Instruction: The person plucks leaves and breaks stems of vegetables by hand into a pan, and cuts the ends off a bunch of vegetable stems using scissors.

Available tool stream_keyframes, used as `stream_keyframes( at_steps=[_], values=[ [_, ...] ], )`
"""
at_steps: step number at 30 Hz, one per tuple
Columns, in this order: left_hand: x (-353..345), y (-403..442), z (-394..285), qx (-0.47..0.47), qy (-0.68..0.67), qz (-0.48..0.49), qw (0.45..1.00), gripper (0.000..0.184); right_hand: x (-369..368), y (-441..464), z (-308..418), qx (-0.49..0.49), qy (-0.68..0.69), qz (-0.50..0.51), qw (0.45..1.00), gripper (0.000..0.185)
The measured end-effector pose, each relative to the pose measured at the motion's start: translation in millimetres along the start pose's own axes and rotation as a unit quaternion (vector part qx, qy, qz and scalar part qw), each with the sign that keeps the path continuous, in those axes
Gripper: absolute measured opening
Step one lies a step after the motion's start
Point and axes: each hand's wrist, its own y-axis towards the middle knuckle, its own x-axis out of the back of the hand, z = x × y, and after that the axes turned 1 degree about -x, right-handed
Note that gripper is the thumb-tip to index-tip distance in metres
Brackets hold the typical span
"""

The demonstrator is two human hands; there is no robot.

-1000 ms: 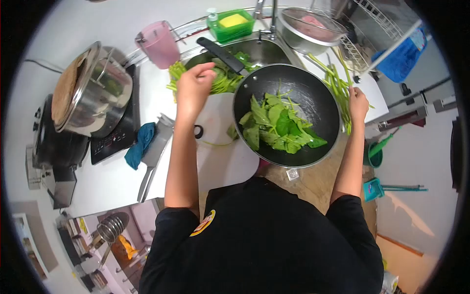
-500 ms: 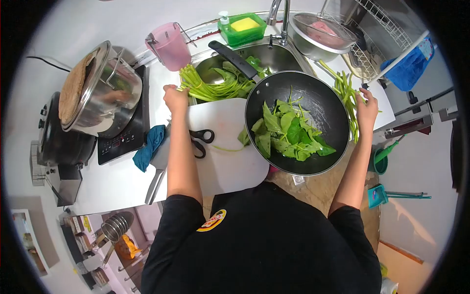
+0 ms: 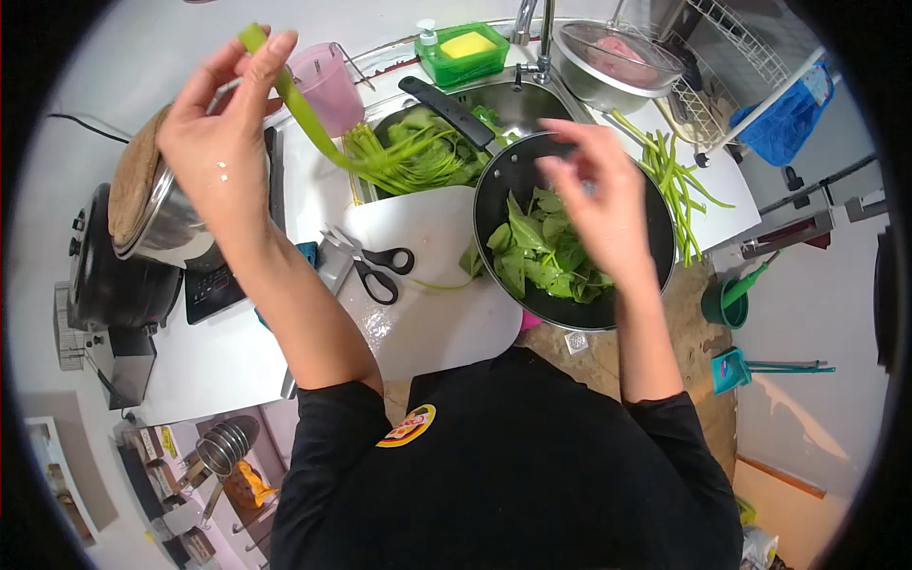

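Note:
Raised at the upper left, my left hand [image 3: 223,123] pinches the end of a long green stem [image 3: 306,116] between thumb and fingers. That stem slants down toward a bunch of leafy green stems [image 3: 385,166] at the sink. My right hand [image 3: 603,195] is over the black frying pan [image 3: 649,214], blurred by motion, with thumb and fingers apart and nothing visible in them. Torn green leaves [image 3: 527,247] lie in the pan. Black-handled scissors [image 3: 380,275] rest on the white cutting board [image 3: 427,328]. Several cut stems [image 3: 674,180] lie right of the pan.
The steel sink [image 3: 518,100] is behind the board, with a faucet [image 3: 541,43] and a green sponge holder [image 3: 461,57]. A pink pitcher [image 3: 328,90] stands left of it. A covered bowl [image 3: 608,71] sits at back right; a steel pot [image 3: 166,214] is at left.
My left hand has risen up and left from the bunch, drawing out a stem. My right hand has left the cut stems at right and moved over the pan.

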Motion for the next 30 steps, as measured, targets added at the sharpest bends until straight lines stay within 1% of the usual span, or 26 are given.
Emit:
stream_keyframes(
  at_steps=[1,2,3,5,6,7,8,10,11,12,13,15,17,18,21,22,25,26,28,29,30],
  values=[
    [-2,0,-12,-0.024,-0.016,0.0,1.0,0.04,-12,1,16,0.032,0.02,0.038,0.999,0.036],
    [-6,-3,-24,-0.026,-0.028,0.015,0.999,0.035,-29,-1,27,0.065,0.068,0.044,0.995,0.044],
    [-8,-5,-32,-0.028,-0.04,0.031,0.998,0.031,-42,-1,36,0.089,0.069,0.056,0.992,0.048],
    [-14,-2,-34,0.004,-0.114,0.083,0.99,0.029,-63,-6,43,0.127,0.092,0.053,0.986,0.04],
    [-17,-1,-35,0.02,-0.152,0.109,0.982,0.028,-66,-10,47,0.115,0.098,0.071,0.986,0.036],
    [-29,-11,-50,0.015,-0.18,0.124,0.976,0.031,-66,-12,49,0.103,0.103,0.09,0.985,0.032],
    [-41,-20,-66,0.011,-0.208,0.139,0.968,0.035,-59,-12,52,0.072,0.106,0.102,0.987,0.018],
    [-67,-27,-93,0.153,-0.204,0.062,0.965,0.031,-40,-12,45,-0.015,0.121,0.074,0.99,0.021],
    [-63,-32,-70,0.112,-0.247,0.142,0.952,0.029,-29,-12,39,-0.059,0.127,0.061,0.988,0.023],
    [-60,-37,-47,0.076,-0.29,0.222,0.928,0.027,-18,-10,31,-0.064,0.167,0.001,0.984,0.022],
    [-64,-43,-38,0.089,-0.245,0.256,0.931,0.024,-5,-7,24,-0.067,0.206,-0.06,0.974,0.022],
    [-65,-54,-14,0.087,-0.139,0.366,0.916,0.023,32,-4,21,-0.119,0.228,-0.121,0.959,0.023],
    [-65,-68,4,0.109,-0.101,0.426,0.893,0.021,64,-5,0,-0.116,0.282,-0.163,0.938,0.026],
    [-64,-74,14,0.101,-0.094,0.422,0.896,0.018,79,-7,-10,-0.117,0.281,-0.196,0.932,0.027],
    [-53,-81,38,0.168,-0.061,0.427,0.886,0.016,108,-18,-16,-0.105,0.315,-0.283,0.9,0.026],
    [-48,-83,44,0.203,-0.05,0.424,0.881,0.013,117,-25,-15,-0.107,0.34,-0.27,0.895,0.025],
    [-29,-91,75,0.103,0.13,0.477,0.863,0.013,134,-39,-22,-0.076,0.368,-0.247,0.893,0.023],
    [-23,-95,79,0.116,0.172,0.51,0.835,0.013,137,-41,-24,-0.068,0.371,-0.242,0.894,0.023],
    [-10,-117,89,0.134,0.219,0.614,0.747,0.015,136,-43,-26,-0.055,0.381,-0.227,0.895,0.023],
    [-5,-130,95,0.141,0.24,0.66,0.697,0.016,132,-41,-23,-0.056,0.367,-0.242,0.896,0.023],
    [1,-146,103,0.141,0.268,0.653,0.694,0.017,127,-39,-16,-0.056,0.353,-0.258,0.898,0.023]
  ],
)
